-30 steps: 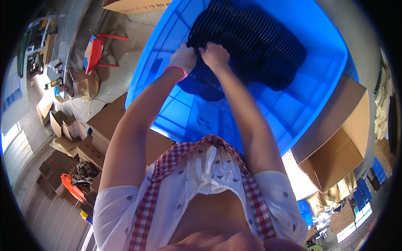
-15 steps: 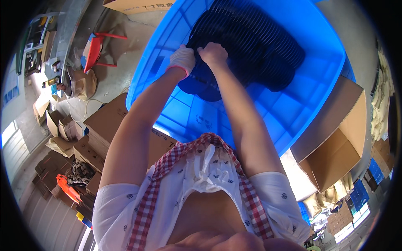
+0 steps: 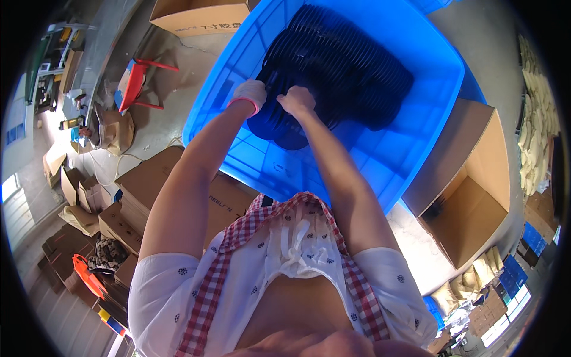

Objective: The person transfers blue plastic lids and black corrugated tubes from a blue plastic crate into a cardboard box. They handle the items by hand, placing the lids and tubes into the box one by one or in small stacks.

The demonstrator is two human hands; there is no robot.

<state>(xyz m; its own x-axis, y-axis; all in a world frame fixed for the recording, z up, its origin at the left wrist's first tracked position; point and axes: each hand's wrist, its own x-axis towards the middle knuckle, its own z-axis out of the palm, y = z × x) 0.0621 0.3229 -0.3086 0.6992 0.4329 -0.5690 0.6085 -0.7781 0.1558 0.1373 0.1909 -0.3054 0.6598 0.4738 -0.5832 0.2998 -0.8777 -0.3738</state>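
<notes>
In the head view, the gloved left hand (image 3: 248, 95) and the bare right hand (image 3: 296, 100) are at the lower left of the black discs (image 3: 339, 59), upper middle of the frame, inside a blue bin (image 3: 439, 65). Both hands' fingers are curled, though whether they pinch a disc cannot be told. The stacked discs' long axis slants from upper left to lower right.
</notes>
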